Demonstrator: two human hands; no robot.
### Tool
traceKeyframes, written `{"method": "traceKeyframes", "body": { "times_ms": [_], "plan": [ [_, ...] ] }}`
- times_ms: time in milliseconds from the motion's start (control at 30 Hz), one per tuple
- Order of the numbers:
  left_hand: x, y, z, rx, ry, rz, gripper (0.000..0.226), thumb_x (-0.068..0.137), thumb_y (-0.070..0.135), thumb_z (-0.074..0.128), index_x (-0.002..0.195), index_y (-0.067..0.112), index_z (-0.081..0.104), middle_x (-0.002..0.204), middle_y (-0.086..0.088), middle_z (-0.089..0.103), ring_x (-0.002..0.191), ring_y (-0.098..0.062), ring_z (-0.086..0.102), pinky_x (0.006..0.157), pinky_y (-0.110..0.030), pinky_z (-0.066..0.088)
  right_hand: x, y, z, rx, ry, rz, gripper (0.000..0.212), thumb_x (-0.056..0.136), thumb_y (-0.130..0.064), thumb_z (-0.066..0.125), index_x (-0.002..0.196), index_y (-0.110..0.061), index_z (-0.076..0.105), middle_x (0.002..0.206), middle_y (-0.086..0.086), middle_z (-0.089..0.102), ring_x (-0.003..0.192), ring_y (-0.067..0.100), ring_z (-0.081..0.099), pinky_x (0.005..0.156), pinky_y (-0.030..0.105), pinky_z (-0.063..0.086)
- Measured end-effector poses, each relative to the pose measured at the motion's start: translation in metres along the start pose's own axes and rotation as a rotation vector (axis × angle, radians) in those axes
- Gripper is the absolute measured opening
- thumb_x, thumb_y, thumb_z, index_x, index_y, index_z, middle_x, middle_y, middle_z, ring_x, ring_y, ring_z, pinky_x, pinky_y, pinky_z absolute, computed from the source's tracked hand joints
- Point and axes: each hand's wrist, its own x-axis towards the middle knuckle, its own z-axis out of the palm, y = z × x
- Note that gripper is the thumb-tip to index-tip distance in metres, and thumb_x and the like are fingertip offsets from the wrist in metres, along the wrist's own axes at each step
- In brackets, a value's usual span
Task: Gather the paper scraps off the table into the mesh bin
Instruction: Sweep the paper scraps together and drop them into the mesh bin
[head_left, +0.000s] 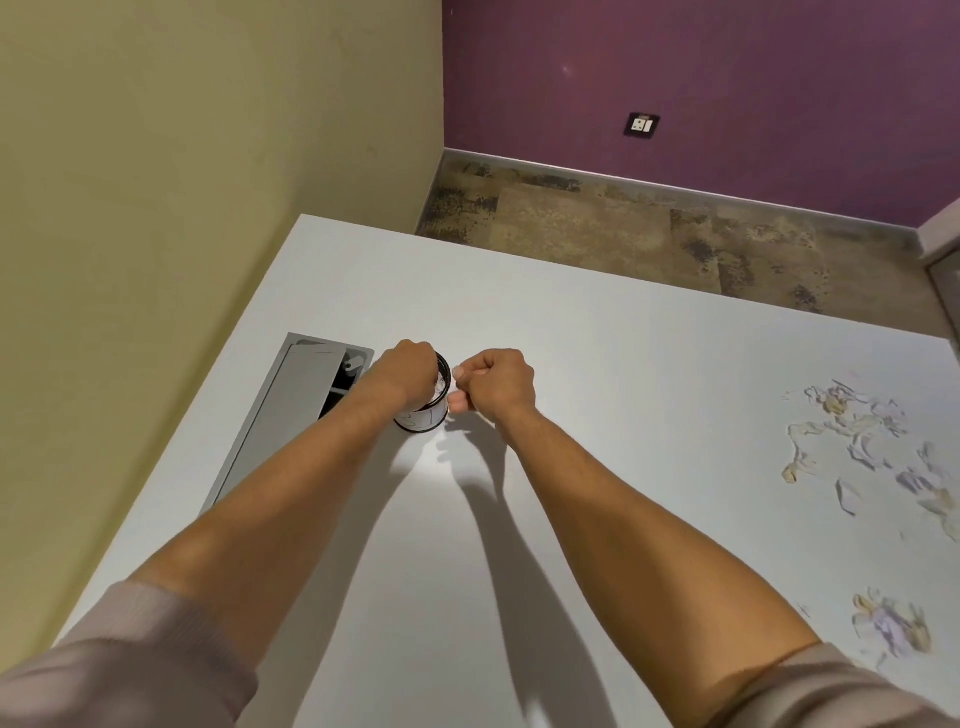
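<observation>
Both hands meet at the mesh bin (423, 410), frame centre. Left hand (410, 371) reaches into it, grip hidden; right hand (498, 384) pinches a scrap beside the rim. Remaining paper scraps (862, 441) lie at the frame's right, nearer the right hand.

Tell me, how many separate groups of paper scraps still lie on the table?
2. A large spread of scraps lies at the table's right edge; a smaller clump lies nearer the person. More may be beyond the frame.
</observation>
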Motion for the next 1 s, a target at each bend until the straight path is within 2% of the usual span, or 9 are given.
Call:
{"method": "traceKeyframes", "body": {
  "times_ms": [167, 300, 433, 533, 667, 800, 900, 967, 1000],
  "plan": [
    [-0.028, -0.001, -0.016, -0.159, 0.123, 0.006, 0.031, 0.089, 0.004, 0.051, 0.106, 0.015, 0.074, 0.115, -0.014, 0.066, 0.109, -0.033, 0.057, 0.089, -0.037, 0.05, -0.022, 0.013, -0.026, 0.031, 0.058, 0.002, 0.023, 0.084, 0.008, 0.047, 0.078, -0.004, 0.066, 0.072, 0.009, 0.069, 0.05, 0.021, 0.069, 0.061, 0.033, 0.062],
    [-0.062, 0.008, -0.008, -0.36, 0.337, 0.088, 0.027, 0.086, -0.001, 0.047, 0.083, 0.008, 0.072, 0.083, -0.017, 0.066, 0.088, -0.036, 0.056, 0.073, -0.035, 0.046, -0.052, 0.042, -0.049, 0.073, 0.091, -0.009, 0.029, 0.081, 0.01, 0.04, 0.073, -0.004, 0.065, 0.068, 0.007, 0.064, 0.051, 0.02, 0.066, 0.058, 0.033, 0.061],
    [-0.104, 0.035, 0.026, -0.491, 0.434, 0.324, 0.026, 0.092, -0.004, 0.051, 0.111, -0.001, 0.069, 0.112, -0.015, 0.069, 0.111, -0.029, 0.062, 0.093, -0.025, 0.04, -0.086, 0.084, -0.066, 0.046, 0.096, -0.031, 0.028, 0.085, 0.005, 0.043, 0.076, -0.007, 0.066, 0.076, 0.006, 0.066, 0.059, 0.017, 0.064, 0.061, 0.034, 0.059],
    [-0.13, 0.057, 0.065, -0.469, 0.372, 0.42, 0.029, 0.095, 0.002, 0.051, 0.12, 0.002, 0.065, 0.125, -0.013, 0.065, 0.126, -0.027, 0.054, 0.101, -0.026, 0.037, -0.113, 0.121, -0.084, -0.053, 0.098, -0.046, 0.026, 0.089, -0.002, 0.047, 0.081, -0.014, 0.068, 0.083, -0.002, 0.07, 0.068, 0.013, 0.065, 0.061, 0.024, 0.056],
    [-0.16, 0.088, 0.116, -0.453, 0.222, 0.44, 0.032, 0.099, 0.012, 0.048, 0.128, 0.006, 0.061, 0.135, -0.007, 0.059, 0.138, -0.023, 0.041, 0.107, -0.031, 0.035, -0.142, 0.172, -0.118, -0.216, 0.117, -0.07, 0.023, 0.091, -0.009, 0.051, 0.082, -0.02, 0.069, 0.083, -0.01, 0.068, 0.072, 0.002, 0.06, 0.059, 0.005, 0.039],
    [-0.198, 0.108, 0.16, -0.408, 0.086, 0.443, 0.026, 0.102, 0.017, 0.04, 0.117, 0.006, 0.057, 0.123, -0.009, 0.061, 0.135, -0.024, 0.041, 0.096, -0.035, 0.04, -0.174, 0.227, -0.144, -0.42, 0.043, -0.117, 0.017, 0.096, -0.016, 0.053, 0.096, -0.013, 0.07, 0.099, -0.003, 0.069, 0.092, 0.015, 0.062, 0.079, 0.023, 0.047],
    [-0.224, 0.116, 0.191, -0.359, 0.047, 0.493, 0.023, 0.101, 0.018, 0.034, 0.106, 0.005, 0.052, 0.11, -0.012, 0.055, 0.113, -0.026, 0.044, 0.095, -0.042, 0.041, -0.201, 0.269, -0.165, -0.539, 0.005, -0.208, 0.019, 0.099, -0.017, 0.045, 0.094, -0.018, 0.064, 0.101, -0.003, 0.062, 0.094, 0.017, 0.054, 0.085, 0.034, 0.045],
    [-0.239, 0.121, 0.211, -0.306, 0.037, 0.528, 0.03, 0.101, 0.02, 0.033, 0.116, 0.003, 0.053, 0.122, -0.013, 0.052, 0.117, -0.026, 0.037, 0.101, -0.044, 0.036, -0.212, 0.293, -0.178, -0.591, -0.05, -0.246, 0.018, 0.1, -0.018, 0.04, 0.094, -0.019, 0.058, 0.105, 0.004, 0.061, 0.099, 0.025, 0.052, 0.086, 0.039, 0.042],
    [-0.246, 0.122, 0.222, -0.262, 0.024, 0.533, 0.033, 0.102, 0.022, 0.032, 0.123, 0.004, 0.05, 0.129, -0.012, 0.048, 0.123, -0.027, 0.036, 0.103, -0.044, 0.034, -0.217, 0.304, -0.183, -0.651, -0.1, -0.231, 0.024, 0.102, -0.022, 0.038, 0.112, -0.016, 0.059, 0.126, 0.007, 0.058, 0.118, 0.026, 0.049, 0.099, 0.04, 0.037]
  ]
}}
